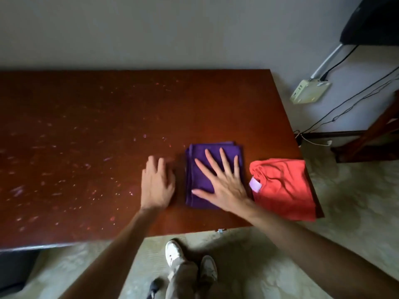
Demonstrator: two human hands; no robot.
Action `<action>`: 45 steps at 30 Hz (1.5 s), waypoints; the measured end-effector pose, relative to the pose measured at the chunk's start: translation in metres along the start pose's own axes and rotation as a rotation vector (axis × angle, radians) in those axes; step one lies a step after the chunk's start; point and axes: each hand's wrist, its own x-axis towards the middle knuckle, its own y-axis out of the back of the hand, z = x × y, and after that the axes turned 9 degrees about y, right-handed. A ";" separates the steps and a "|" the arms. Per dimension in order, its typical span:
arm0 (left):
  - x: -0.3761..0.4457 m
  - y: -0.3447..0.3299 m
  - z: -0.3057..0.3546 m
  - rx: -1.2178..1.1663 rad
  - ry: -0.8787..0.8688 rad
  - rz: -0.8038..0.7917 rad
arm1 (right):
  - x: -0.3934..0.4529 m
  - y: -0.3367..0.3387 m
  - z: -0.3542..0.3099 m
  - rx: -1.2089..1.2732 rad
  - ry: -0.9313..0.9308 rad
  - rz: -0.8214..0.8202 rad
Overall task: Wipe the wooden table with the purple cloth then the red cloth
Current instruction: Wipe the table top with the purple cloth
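Near the front edge of the wooden bench (108, 108), the right hand (224, 186) lies flat with fingers spread on the folded purple cloth (200, 165), gripping nothing. The left hand (156, 186) rests palm down, released, on bare wood just left of it. The red cloth (285, 190) sits just right of the purple one, at the bench's right end; pale specks dot the farther left surface.

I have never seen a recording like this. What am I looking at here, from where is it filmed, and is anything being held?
There is no machine, only a person. One camera worn on the head looks down, so you see both arms and the shoes below. On the wooden table, speckled with pale bits, lie a folded purple cloth and, to its right near the table's edge, a red cloth. The right hand rests flat on the purple cloth, fingers spread. The left hand lies on the wood beside it. Nothing is gripped.
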 end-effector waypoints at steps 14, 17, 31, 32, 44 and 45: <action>0.006 0.056 -0.136 0.340 -0.241 -0.071 | 0.090 0.001 -0.034 0.018 -0.015 -0.036; 0.015 0.047 -0.130 0.285 -0.220 -0.094 | 0.162 0.012 -0.010 0.031 -0.114 -0.021; 0.018 0.038 -0.142 0.188 -0.255 -0.080 | 0.352 0.045 0.056 0.018 -0.131 -0.089; 0.018 0.038 -0.143 0.186 -0.257 -0.081 | 0.344 0.043 0.050 0.021 -0.121 -0.090; 0.017 0.041 -0.141 0.168 -0.231 -0.091 | 0.042 -0.013 -0.113 0.001 0.113 -0.033; 0.016 0.041 -0.141 0.169 -0.225 -0.090 | 0.024 -0.018 -0.124 -0.017 0.122 -0.026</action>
